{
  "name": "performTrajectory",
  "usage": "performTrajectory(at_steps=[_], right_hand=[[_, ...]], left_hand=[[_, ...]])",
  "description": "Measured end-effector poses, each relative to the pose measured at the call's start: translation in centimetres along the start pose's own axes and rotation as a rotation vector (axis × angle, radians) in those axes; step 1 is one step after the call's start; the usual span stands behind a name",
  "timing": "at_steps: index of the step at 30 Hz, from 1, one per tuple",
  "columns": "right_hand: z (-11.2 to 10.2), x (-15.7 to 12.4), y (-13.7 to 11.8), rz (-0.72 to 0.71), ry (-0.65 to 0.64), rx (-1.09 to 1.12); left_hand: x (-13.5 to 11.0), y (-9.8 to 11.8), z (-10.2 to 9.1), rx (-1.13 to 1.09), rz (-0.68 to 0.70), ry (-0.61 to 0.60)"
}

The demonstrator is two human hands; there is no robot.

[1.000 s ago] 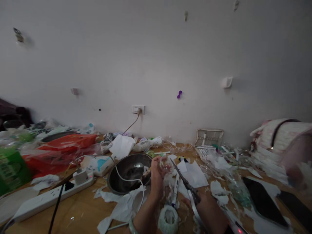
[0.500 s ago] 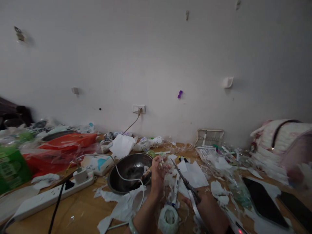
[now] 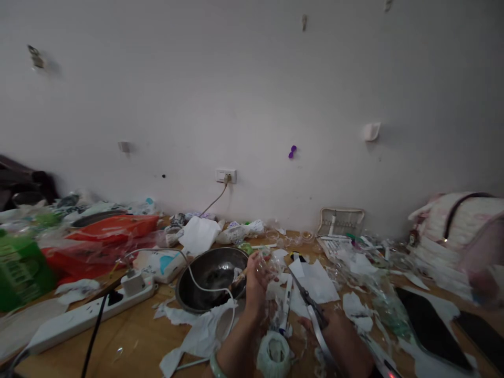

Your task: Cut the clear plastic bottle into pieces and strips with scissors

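My left hand [image 3: 256,278], palm up and fingers curled, is closed on a crinkled piece of clear plastic [image 3: 268,264] by the right rim of a dark metal bowl [image 3: 187,299]. A pair of scissors [image 3: 311,303] is in my right hand [image 3: 334,333], the blades pointing up and left toward the plastic but apart from it. Below and between my hands stands a roll of pale green tape or film [image 3: 273,354]. A white marker [image 3: 286,304] lies just behind it. White paper sheets [image 3: 321,283] lie behind the scissors.
To the left are a white power strip [image 3: 86,315], its cables, a red plastic bag [image 3: 114,228] and a green package [image 3: 23,273]. At right lie a dark phone [image 3: 433,328], crumpled clear plastic and a quilted white bag [image 3: 444,226]. A wire rack [image 3: 340,220] leans on the wall.
The scissors' tips have drawn slightly right and down, away from the clear plastic. My left hand keeps its hold almost in place. The whole view has shifted a little.
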State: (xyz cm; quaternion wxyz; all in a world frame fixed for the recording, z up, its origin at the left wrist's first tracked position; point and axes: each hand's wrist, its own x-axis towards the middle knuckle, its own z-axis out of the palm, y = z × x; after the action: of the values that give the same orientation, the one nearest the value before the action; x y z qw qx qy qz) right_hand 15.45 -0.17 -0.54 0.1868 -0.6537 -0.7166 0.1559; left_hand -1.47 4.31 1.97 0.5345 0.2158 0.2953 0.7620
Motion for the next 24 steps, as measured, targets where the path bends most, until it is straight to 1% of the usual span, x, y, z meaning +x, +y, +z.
performTrajectory(at_steps=[6,11,13,17,21,24], right_hand=[[0.5,0.5,0.9,0.008,-0.023,-0.006],[1.3,0.6,1.3,-0.065,-0.026,-0.045],[1.4,0.5,1.1,-0.066,-0.006,-0.075],[1.1,0.4,0.6,-0.033,0.011,-0.099],[0.3,0.2,0.3,-0.021,-0.041,-0.037],[-0.4,0.2,0.1,-0.005,-0.063,0.007]], left_hand=[[-0.1,0.0,0.1,0.002,-0.006,-0.02],[0.1,0.1,0.0,0.022,-0.002,-0.038],[0.1,0.0,-0.1,0.04,-0.003,-0.046],[-0.1,-0.2,-0.1,0.103,-0.048,-0.085],[-0.4,-0.3,0.0,0.161,-0.12,-0.134],[-0.6,-0.2,0.3,0.169,-0.139,-0.144]])
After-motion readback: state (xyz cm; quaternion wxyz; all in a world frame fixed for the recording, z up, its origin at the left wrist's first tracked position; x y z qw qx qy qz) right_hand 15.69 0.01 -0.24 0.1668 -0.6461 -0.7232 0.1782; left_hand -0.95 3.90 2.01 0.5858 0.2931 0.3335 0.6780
